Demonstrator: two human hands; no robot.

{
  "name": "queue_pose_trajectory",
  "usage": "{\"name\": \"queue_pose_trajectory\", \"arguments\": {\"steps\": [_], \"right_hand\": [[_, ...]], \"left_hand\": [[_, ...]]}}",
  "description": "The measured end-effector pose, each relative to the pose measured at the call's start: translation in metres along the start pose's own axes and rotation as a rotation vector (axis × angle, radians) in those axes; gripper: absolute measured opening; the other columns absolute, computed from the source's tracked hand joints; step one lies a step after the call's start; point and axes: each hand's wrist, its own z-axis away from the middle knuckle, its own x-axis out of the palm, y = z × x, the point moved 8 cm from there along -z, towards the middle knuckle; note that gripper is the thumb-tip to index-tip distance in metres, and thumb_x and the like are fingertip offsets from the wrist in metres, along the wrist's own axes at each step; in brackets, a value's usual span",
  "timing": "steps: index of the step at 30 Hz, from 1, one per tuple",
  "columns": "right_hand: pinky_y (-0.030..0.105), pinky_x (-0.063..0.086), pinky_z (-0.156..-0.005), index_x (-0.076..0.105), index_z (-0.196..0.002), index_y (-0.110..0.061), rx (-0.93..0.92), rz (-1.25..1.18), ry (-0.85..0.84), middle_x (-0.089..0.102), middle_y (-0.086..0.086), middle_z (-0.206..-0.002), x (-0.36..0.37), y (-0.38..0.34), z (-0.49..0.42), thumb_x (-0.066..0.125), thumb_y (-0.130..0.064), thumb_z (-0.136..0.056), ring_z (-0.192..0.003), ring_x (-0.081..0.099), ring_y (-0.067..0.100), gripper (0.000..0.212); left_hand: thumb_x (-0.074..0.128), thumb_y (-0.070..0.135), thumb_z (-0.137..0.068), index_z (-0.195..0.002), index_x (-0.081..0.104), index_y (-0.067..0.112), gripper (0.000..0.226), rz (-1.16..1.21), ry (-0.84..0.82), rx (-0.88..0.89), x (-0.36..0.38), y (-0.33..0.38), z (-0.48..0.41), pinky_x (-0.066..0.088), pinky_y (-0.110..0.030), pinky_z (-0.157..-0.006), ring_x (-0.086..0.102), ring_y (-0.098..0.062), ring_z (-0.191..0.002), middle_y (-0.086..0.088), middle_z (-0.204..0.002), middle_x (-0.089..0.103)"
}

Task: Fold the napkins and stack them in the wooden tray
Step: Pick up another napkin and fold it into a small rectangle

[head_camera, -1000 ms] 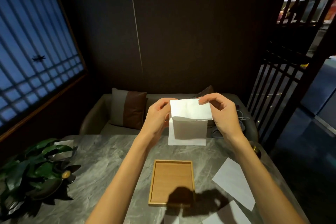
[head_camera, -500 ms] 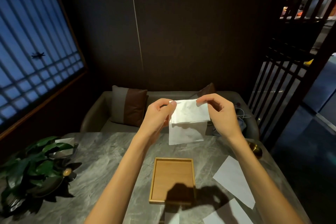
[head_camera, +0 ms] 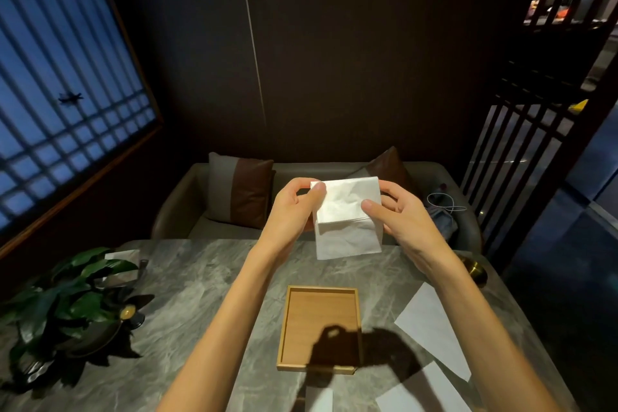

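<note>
**Napkin held in air above bench, tray bare**

While both hands are raised over the far half of the bench [head_camera: 207, 278], they pinch one white napkin [head_camera: 347, 217] between them, clear of the surface. Left hand [head_camera: 291, 211] closed on upper left corner, thumb over the front face. Right hand [head_camera: 401, 214] closed on right edge, thumb across the front, fingers behind. Napkin partly folded: top flap doubled down toward the viewer, lower layer hanging free below it, slightly creased.

Wooden tray [head_camera: 319, 289] sits on the bench at 6 o'clock from the napkin, nearer the viewer, between the forearms. No napkin in it; shadow of the hands falls across its near end.

Loose flat napkins on the bench: one [head_camera: 431, 324] at 3 o'clock from the tray, another [head_camera: 421, 391] at 5 o'clock, a third [head_camera: 319, 400] at 6 o'clock, cut by the frame edge. None touching the tray.

Potted plant [head_camera: 67, 298] at 9 o'clock from the tray, well apart. Brass-coloured round object [head_camera: 476, 273] at the bench's far right corner; cannot tell what it is. Sofa [head_camera: 180, 211] with cushions beyond the bench, at 12 o'clock.
</note>
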Motion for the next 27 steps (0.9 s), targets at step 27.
{"name": "queue_pose_trajectory", "arguments": {"steps": [27], "right_hand": [[0.013,0.048,-0.075,0.068,-0.088,-0.047,-0.155,0.558,0.011,0.069,-0.031,-0.091,0.001,-0.025,-0.017,0.067,-0.036,-0.093,-0.092,0.064,-0.008,0.013]], "left_hand": [[0.06,0.018,-0.101,-0.101,0.07,0.016,0.01,-0.218,-0.097,0.2,0.027,0.027,0.0,0.055,-0.022,-0.074,0.069,-0.012,-0.086,0.001,-0.094,0.071]]}}
